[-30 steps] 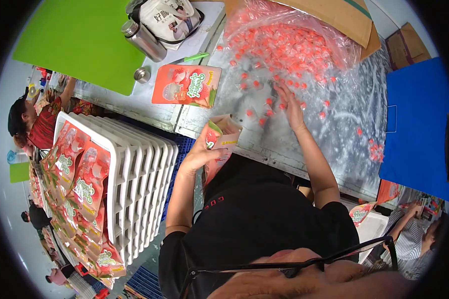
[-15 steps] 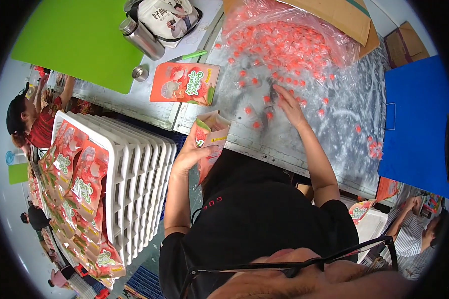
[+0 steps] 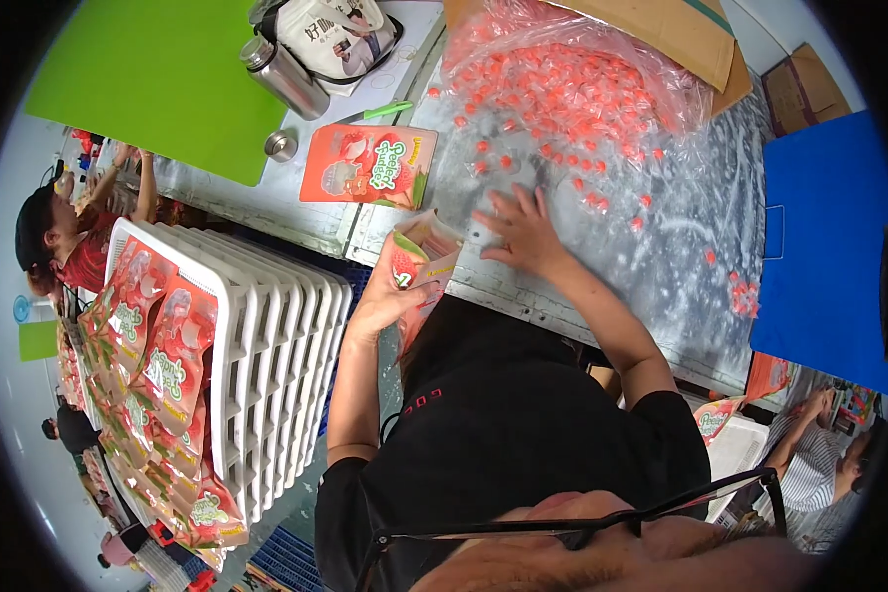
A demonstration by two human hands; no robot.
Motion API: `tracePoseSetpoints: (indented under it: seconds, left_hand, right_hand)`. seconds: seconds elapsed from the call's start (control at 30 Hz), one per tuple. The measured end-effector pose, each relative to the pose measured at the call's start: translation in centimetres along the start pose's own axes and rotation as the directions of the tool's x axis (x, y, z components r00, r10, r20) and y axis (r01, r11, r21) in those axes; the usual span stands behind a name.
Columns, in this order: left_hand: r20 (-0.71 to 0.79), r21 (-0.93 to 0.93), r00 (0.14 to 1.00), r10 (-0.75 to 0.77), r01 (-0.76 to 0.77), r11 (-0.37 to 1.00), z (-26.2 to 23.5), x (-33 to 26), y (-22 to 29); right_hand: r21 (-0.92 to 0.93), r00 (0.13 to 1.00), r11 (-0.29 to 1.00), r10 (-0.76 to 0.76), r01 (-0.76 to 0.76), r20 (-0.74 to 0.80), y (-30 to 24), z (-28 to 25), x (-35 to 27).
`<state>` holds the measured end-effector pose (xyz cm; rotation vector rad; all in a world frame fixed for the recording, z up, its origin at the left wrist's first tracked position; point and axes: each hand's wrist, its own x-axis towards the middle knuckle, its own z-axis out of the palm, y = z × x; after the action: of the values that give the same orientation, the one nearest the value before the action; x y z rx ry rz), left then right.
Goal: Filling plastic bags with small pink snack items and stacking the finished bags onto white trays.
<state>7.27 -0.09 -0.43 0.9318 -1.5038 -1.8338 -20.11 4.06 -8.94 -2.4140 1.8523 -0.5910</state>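
Observation:
My left hand (image 3: 377, 308) grips a pink and red printed pouch (image 3: 441, 259) by its side at the table's near edge, the mouth gaping upward. My right hand (image 3: 523, 235), fingers spread, is low over the grey metal table (image 3: 661, 296), just right of the pouch mouth. I cannot tell whether anything lies under its palm. Beyond it, small wrapped red candies (image 3: 587, 163) are scattered over the tabletop. They trail from a large heap (image 3: 582, 84) spilling out of a clear plastic bag. Another printed pouch (image 3: 370, 166) lies flat to the left.
A stack of white plastic trays (image 3: 266, 365) topped with filled pouches stands at my left. Behind are a steel flask (image 3: 286, 79), its cap (image 3: 280, 146), a green-handled knife (image 3: 387, 110) and a white bag (image 3: 331, 39). A cardboard box (image 3: 661, 30) and blue panel (image 3: 829, 247) border the table; co-workers are at both sides.
My right hand has moved left and nearer to the pouch, fingers now spread. Several loose candies that lay near that hand no longer show. The left hand keeps its hold on the pouch.

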Motion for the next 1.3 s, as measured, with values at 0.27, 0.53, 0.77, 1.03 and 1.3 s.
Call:
tracePoseSetpoints:
  seconds: [0.27,0.53,0.77,1.03,1.3]
  left_hand:
    - [0.009,0.373,0.995,0.102,-0.098,0.923,1.3,0.6,0.0]
    - [0.094,0.718,0.935,0.342,-0.302,0.627,3.7,2.3,-0.4]
    - [0.03,0.717,0.874,0.485,-0.357,0.599,5.0,3.2,-1.5]
    - [0.017,0.669,0.868,0.497,-0.379,0.639,5.5,3.5,-1.7]
    - [-0.083,0.52,0.901,0.426,-0.326,0.79,5.1,3.2,-1.5]
  right_hand:
    - [0.119,0.978,0.992,-0.023,0.048,-0.207,2.2,3.8,-1.7]
    - [0.937,0.754,-0.318,0.648,0.142,0.106,-2.9,-4.1,3.2]
    - [0.964,0.777,-0.144,0.624,0.222,-0.085,-6.3,-5.7,4.2]
    - [0.99,0.854,0.01,0.503,0.144,-0.129,-7.5,-8.1,3.3]
    - [0.372,0.795,0.902,0.385,-0.218,-0.468,3.0,-4.9,-1.2]
